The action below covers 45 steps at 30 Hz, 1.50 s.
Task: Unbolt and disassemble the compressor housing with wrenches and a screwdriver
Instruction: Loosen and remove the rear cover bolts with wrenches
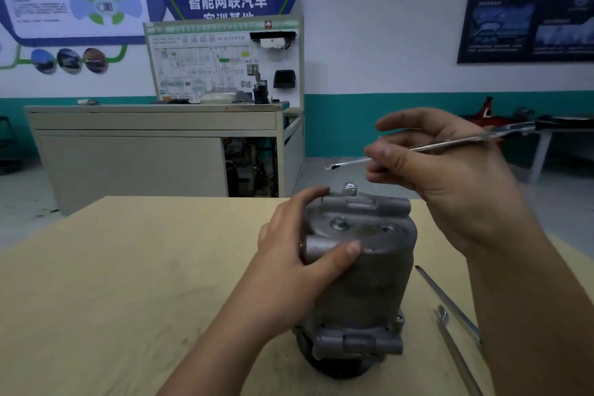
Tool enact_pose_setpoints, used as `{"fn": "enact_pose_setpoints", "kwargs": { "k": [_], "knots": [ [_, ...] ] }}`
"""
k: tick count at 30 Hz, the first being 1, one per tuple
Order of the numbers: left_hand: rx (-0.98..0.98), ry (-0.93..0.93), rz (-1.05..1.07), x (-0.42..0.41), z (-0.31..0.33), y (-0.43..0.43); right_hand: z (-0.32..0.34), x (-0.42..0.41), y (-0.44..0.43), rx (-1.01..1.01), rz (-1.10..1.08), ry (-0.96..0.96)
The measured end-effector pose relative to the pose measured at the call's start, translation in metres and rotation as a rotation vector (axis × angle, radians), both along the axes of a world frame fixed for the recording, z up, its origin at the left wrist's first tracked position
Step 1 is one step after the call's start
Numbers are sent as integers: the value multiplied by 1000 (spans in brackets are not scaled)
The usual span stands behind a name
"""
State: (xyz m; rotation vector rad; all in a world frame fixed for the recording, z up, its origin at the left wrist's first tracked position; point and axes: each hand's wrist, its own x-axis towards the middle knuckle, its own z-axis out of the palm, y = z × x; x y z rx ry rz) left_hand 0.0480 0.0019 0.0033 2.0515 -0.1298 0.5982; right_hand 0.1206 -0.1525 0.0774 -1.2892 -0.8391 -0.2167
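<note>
Centrally, a grey cast-metal compressor housing (363, 283) stands upright on a pale wooden worktop (128, 267), its dark round base down and its flat end cap facing up. It looks heavy and rigid, with a dull, slightly rough skin that should not slip. The ribbed lugs and the square shoulder near the top give the surest places to hold it. Because it stands tall on a narrow base, it would probably tip if pushed sideways near the top.

On the end cap sits a bolt with a washer (339, 223), an empty threaded hole to its right, and a nut on a stud (349, 189) at the far edge.

The left hand (289, 254) grips the upper left of the housing. Its thumb is pressed across the near face and its fingers are wrapped over the far rim, steadying it.

The right hand (450, 170) is raised above and to the right of the housing, clear of it. It pinches a slender metal tool (347, 163), likely the screwdriver. The tip points left and hangs over the end cap without touching it.

A pair of slim metal tools (448, 302), probably wrenches, lies on the worktop just right of the housing, under the right forearm.
</note>
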Motion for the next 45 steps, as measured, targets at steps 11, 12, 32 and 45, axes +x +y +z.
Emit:
{"fn": "enact_pose_setpoints", "kwargs": {
  "k": [11,12,32,45],
  "knots": [
    [8,44,38,16,43,19,0,-13,4,72,-57,-90],
    [-31,22,60,21,48,20,-1,-12,6,46,-116,-105],
    [41,-103,-186,28,52,17,-10,-11,12,-42,-204,-255],
    [75,-87,-168,32,49,18,-12,-11,13,-73,-196,-277]
  ]
}}
